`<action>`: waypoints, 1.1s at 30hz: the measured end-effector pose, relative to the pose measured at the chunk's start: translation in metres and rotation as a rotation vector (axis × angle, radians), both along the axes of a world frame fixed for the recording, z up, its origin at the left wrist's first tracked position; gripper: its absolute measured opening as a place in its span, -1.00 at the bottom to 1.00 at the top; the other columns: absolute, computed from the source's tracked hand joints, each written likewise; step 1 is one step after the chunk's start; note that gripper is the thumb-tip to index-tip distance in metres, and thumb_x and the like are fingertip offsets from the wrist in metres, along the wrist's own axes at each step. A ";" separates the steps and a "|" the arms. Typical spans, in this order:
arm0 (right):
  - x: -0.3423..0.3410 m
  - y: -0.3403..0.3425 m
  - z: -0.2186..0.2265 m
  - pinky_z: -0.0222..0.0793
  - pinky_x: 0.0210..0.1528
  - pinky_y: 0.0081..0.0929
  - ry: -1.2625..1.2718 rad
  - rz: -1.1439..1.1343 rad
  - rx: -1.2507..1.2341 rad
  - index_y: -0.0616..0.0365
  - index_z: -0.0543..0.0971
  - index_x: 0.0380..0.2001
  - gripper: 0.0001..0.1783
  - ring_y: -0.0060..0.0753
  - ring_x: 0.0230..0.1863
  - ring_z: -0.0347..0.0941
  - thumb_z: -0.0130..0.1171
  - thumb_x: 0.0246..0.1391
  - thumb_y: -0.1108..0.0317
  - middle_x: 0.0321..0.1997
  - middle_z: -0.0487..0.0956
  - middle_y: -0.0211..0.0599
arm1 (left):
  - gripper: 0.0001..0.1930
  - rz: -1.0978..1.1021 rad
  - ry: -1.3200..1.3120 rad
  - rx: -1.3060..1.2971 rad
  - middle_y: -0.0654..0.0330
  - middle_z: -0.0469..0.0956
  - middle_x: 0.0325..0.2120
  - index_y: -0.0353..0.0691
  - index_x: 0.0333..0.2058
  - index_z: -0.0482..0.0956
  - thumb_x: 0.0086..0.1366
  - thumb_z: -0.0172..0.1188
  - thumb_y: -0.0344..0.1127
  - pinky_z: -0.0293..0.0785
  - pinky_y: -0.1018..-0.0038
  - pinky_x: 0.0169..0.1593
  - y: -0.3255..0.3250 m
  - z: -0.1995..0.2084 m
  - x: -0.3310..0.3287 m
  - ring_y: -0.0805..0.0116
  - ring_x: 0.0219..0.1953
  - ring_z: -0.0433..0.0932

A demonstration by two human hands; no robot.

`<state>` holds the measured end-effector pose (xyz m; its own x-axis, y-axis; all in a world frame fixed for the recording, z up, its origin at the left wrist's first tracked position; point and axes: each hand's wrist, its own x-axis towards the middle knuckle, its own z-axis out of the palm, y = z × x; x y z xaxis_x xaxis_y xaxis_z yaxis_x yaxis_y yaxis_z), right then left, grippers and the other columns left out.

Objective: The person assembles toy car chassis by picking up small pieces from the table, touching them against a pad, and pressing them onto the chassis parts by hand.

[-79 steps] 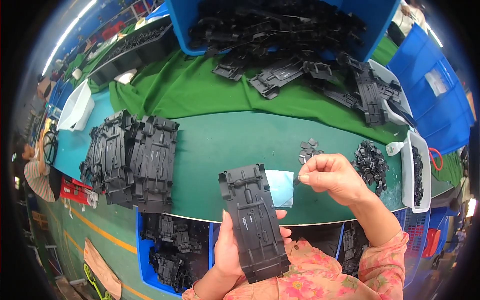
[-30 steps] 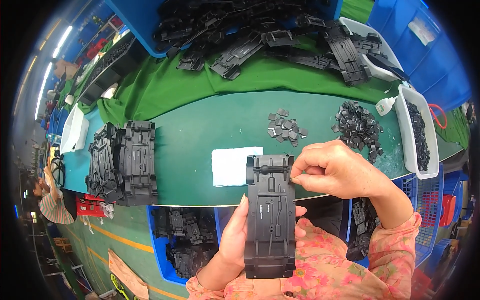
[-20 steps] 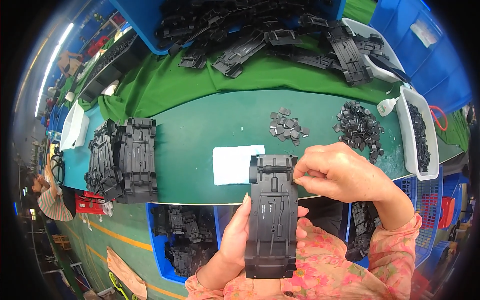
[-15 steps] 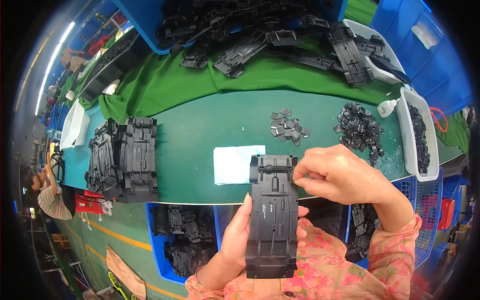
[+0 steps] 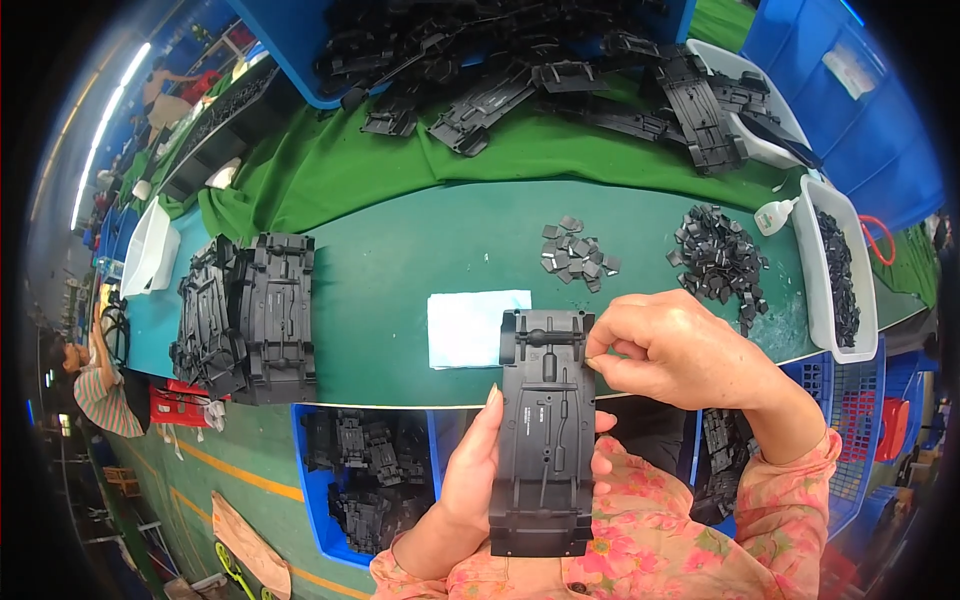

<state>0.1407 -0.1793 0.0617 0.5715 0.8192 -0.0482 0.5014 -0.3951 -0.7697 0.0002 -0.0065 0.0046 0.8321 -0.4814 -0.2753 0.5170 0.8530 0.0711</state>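
Note:
A long black plastic toy-car chassis (image 5: 545, 430) is held upright over the table's front edge, its moulded side facing me. My left hand (image 5: 475, 465) wraps round its lower part from behind, thumb along the left side and fingertips showing at the right. With thumb and forefinger pinched, my right hand (image 5: 660, 345) touches the chassis's upper right edge. Anything between those fingertips is hidden or too small to name. Behind the chassis, a white paper sheet (image 5: 462, 330) lies on the green tabletop. Farther back lies a small heap of black square pieces (image 5: 578, 252).
More black pieces (image 5: 718, 255) are piled at right, beside a glue bottle (image 5: 774, 216) and a white bin (image 5: 868, 335). Stacked chassis (image 5: 277, 320) stand at left. Chassis heap on green cloth (image 5: 330, 165) at the back. Blue crates (image 5: 435, 460) sit below the table edge.
My hands and the chassis have hardly moved; the chassis's lower end has shifted very slightly left. In the far left background, a person has shifted posture.

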 end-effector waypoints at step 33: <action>-0.005 0.004 -0.018 0.35 -0.48 -0.39 -0.097 -0.085 0.197 0.27 0.57 -0.40 -0.88 -0.27 -0.51 0.45 0.21 -0.02 0.44 -0.51 0.49 -0.21 | -0.26 0.032 0.031 -0.027 -0.12 0.22 0.17 -0.24 0.26 0.05 0.36 -0.50 0.25 0.51 -0.04 -0.05 0.002 0.007 0.006 -0.11 -0.02 0.47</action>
